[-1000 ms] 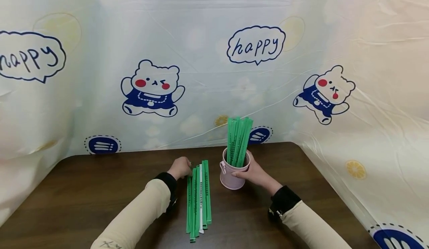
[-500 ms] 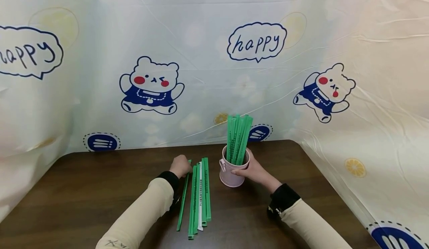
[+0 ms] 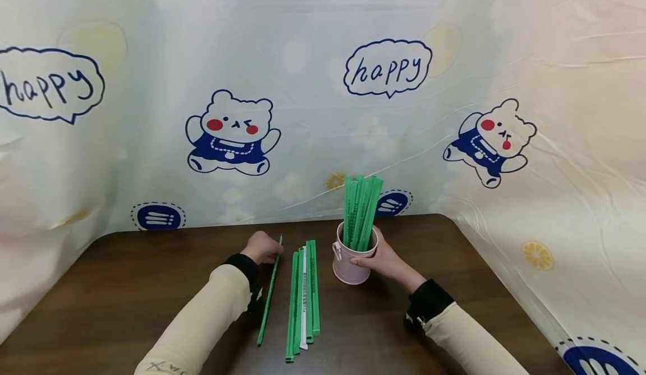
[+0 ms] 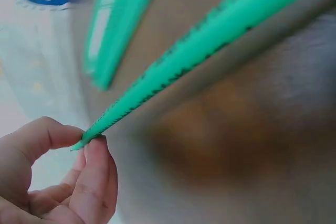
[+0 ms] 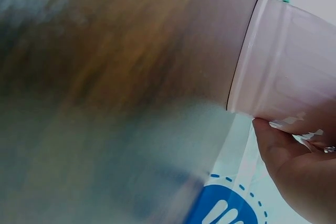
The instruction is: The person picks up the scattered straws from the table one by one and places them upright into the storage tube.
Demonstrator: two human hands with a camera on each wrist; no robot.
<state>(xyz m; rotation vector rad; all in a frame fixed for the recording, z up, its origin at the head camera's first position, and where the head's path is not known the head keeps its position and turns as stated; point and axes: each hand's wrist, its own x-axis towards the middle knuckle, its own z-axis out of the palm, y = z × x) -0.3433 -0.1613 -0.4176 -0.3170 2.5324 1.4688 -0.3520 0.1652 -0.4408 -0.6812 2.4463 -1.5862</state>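
Far L: print "happy" bubble (image 3: 47,86) on pale backdrop (image 3: 303,55), cut off by frame edge. Then L sleeve (image 3: 202,308), cream w/ black cuff (image 3: 242,268), reaching in from bottom over dk brown wood-look table (image 3: 126,291). L hand (image 3: 262,247) is at its end, nr table's far edge; bear print (image 3: 229,139) on backdrop above it.

L hand pinches one green strip (image 3: 270,302) by its far tip, thumb vs fingertips, v. little gap; L wrist view shows the pinch clearly, + dk lettering along strip. Strip slants back twd the person, near end lower L; can't tell if that end touches table.

Next R, apart from held strip: row of green strips (image 3: 294,308) lying side by side on table, roughly lengthwise twd the person, ends uneven. White strip (image 3: 304,308) w/ dk print lies among them.

R of row: pink bucket (image 3: 350,268), upright on table, handle lug on its L side. Green bundle (image 3: 360,212) stands in it, tops well above rim, leaning slightly R.

R hand (image 3: 386,260) grips bucket's R side, thumb across front, spread to bucket's width; other fingers mostly hidden behind. R sleeve (image 3: 469,336), also cream, runs to bottom edge. Second bear print (image 3: 487,145) up R, tilted.
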